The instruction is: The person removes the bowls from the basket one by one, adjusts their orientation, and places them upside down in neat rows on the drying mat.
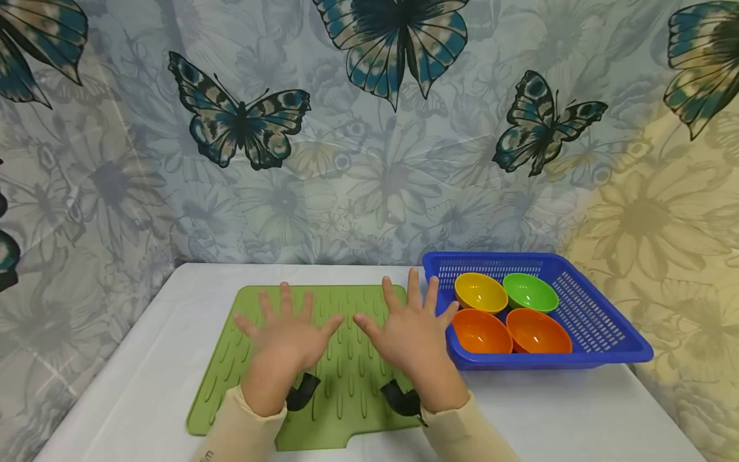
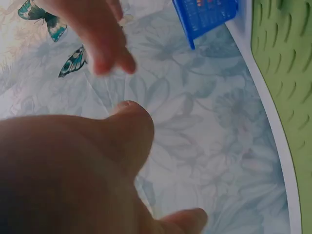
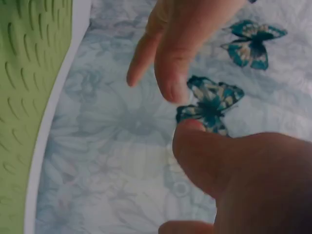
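Note:
Both hands are held up over a green ridged mat (image 1: pixel 340 385), fingers spread and thumbs pointing toward each other. My left hand (image 1: pixel 288 337) is over the mat's left half and holds nothing. The right hand (image 1: pixel 412 333), likewise with nothing in it, is over the mat's right edge, its little finger overlapping the rim of a blue basket (image 1: pixel 606 356) in the head view. In the basket sit a yellow bowl (image 1: pixel 481 292), a green bowl (image 1: pixel 530 292) and two orange bowls (image 1: pixel 539 332). In the left wrist view, the left thumb (image 2: pixel 134 134) points toward the other hand.
The mat and basket stand on a table with a white cloth (image 1: pixel 144 359). Behind it hangs a floral curtain (image 1: pixel 375 192) printed with butterflies. A black strap (image 1: pixel 303 391) shows at the left wrist, and another black strap (image 1: pixel 401 398) at the right.

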`<state>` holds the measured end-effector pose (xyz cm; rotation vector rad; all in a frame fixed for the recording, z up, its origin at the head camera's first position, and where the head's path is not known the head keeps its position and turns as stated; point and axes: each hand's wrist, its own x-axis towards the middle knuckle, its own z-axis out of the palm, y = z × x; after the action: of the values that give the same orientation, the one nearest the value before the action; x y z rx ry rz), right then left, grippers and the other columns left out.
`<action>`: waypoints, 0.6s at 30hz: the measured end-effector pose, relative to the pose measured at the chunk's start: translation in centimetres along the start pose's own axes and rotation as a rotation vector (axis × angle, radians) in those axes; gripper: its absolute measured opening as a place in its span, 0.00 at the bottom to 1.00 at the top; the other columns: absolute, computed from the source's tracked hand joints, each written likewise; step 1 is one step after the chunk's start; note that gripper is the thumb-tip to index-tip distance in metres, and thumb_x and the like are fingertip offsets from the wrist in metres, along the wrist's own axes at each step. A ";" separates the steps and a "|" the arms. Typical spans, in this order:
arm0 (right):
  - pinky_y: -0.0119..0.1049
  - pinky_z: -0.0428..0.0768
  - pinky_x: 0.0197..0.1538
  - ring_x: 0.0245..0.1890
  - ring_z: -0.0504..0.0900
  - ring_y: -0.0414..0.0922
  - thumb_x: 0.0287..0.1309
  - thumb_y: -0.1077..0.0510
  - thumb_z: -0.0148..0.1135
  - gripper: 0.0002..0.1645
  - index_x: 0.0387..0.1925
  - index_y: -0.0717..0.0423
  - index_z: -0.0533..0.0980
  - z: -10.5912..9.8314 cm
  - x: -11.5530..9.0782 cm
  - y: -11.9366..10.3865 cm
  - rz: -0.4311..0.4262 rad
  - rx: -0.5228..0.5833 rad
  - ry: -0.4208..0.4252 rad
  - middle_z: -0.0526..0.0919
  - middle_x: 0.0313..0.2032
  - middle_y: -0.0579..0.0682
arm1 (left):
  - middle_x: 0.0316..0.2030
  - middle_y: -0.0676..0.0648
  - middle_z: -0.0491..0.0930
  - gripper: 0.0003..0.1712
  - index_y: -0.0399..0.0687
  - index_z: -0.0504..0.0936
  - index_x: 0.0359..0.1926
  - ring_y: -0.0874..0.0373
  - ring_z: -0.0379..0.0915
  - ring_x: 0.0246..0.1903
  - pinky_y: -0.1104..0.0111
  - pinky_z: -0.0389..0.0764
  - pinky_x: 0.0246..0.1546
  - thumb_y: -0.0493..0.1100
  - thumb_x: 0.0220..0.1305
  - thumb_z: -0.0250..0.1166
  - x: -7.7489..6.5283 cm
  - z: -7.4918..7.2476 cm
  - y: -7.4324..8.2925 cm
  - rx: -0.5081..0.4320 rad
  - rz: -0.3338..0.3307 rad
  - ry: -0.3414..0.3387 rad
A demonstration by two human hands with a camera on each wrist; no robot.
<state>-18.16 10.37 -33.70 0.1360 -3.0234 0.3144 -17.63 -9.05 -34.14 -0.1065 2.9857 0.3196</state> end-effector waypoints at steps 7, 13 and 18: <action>0.79 0.42 0.61 0.73 0.32 0.67 0.56 0.20 0.53 0.54 0.78 0.35 0.53 -3.8 -0.6 3.1 -0.228 0.045 0.017 0.35 0.78 0.58 | 0.77 0.36 0.31 0.57 0.57 0.45 0.80 0.28 0.20 0.71 0.20 0.33 0.53 0.84 0.60 0.40 0.2 -1.1 -4.2 -0.043 0.131 0.024; 0.72 0.65 0.58 0.72 0.45 0.71 0.59 0.33 0.65 0.53 0.79 0.38 0.52 -8.3 -0.8 8.6 -0.441 0.261 -0.040 0.33 0.78 0.54 | 0.75 0.29 0.32 0.60 0.52 0.43 0.81 0.24 0.34 0.70 0.25 0.54 0.55 0.77 0.60 0.56 0.3 -1.8 -9.6 -0.263 0.319 -0.053; 0.78 0.62 0.54 0.71 0.47 0.72 0.60 0.48 0.70 0.54 0.79 0.37 0.49 -11.4 -0.7 14.0 -0.472 0.337 -0.038 0.34 0.78 0.52 | 0.74 0.27 0.34 0.60 0.51 0.43 0.80 0.22 0.45 0.67 0.28 0.60 0.54 0.70 0.60 0.64 0.9 -2.2 -14.8 -0.402 0.349 -0.104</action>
<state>-17.86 26.47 -25.45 0.8665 -2.8223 0.7675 -17.58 -23.98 -35.17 0.3828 2.7826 0.9295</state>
